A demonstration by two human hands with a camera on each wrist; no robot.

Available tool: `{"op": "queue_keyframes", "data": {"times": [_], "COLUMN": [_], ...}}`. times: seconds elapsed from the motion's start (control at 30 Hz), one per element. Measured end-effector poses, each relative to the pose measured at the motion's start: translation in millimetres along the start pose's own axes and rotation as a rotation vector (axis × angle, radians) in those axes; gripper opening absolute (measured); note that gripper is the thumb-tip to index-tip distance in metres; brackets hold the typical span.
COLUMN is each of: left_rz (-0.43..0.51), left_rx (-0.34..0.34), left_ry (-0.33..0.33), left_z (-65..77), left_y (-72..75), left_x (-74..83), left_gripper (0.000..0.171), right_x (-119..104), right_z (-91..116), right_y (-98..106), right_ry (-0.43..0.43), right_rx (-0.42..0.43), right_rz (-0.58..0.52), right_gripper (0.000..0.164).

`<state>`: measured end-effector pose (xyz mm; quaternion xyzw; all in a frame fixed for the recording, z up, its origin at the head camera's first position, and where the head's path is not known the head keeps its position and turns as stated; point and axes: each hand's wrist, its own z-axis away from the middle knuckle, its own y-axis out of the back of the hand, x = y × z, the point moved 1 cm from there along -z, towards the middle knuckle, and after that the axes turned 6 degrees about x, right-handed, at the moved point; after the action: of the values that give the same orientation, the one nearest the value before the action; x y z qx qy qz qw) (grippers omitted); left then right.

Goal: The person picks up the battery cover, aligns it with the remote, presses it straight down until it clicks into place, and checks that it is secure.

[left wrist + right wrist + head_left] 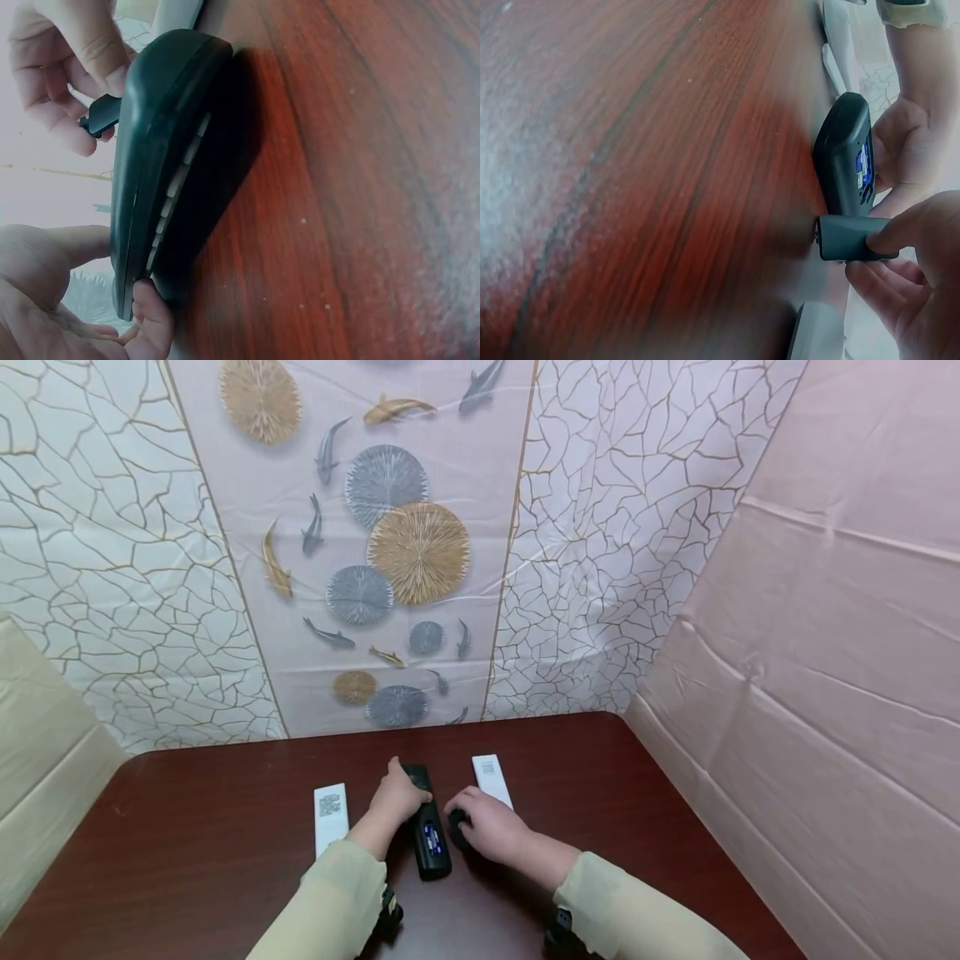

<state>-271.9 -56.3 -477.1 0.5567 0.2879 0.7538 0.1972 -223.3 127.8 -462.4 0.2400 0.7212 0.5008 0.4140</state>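
The hands are both holding things: the left hand (396,798) is gripping the far end of a long black plastic remote control (426,817), and the right hand (491,827) is pinching a small black plastic cover (844,238) just beside it. The remote is sitting between a flat white rectangular bar (331,818) on the left and a second white bar (491,777) on the right. We are seeing the reddish-brown wooden surface (187,860) running past both bars, widest leftward, its far edge meeting a patterned fabric wall (570,568). From the left wrist we are catching pale keys (180,184) underneath, which the head view is hiding; from the right wrist, we are making out blue batteries (864,169) and the cover's flat face, largely hidden from the head.
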Motion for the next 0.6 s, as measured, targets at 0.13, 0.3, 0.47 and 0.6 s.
{"op": "queue_keyframes", "data": {"times": [0.13, 0.3, 0.47, 0.6], "left_rz": [0.076, 0.165, 0.202, 0.229], "left_rx": [-0.016, -0.027, -0.055, -0.059], "left_ry": [0.035, 0.044, 0.031, 0.032], "left_z": [-0.5, -0.1, 1.5, 4.3], "left_y": [1.0, 0.6, 1.4, 3.7], "left_x": [-3.7, -9.8, -8.9, -6.9], "left_gripper": [0.095, 0.086, 0.084, 0.085], "right_x": [0.3, -0.1, -1.7, -3.0], "right_z": [0.3, 0.9, 0.7, 1.7], "right_y": [0.4, 0.4, 0.6, 0.0], "right_ry": [-0.019, -0.021, -0.019, -0.04], "right_rx": [0.009, 0.004, 0.004, 0.015], "right_rz": [-0.024, -0.046, -0.057, -0.063], "right_gripper": [0.024, 0.024, 0.024, 0.024]}}
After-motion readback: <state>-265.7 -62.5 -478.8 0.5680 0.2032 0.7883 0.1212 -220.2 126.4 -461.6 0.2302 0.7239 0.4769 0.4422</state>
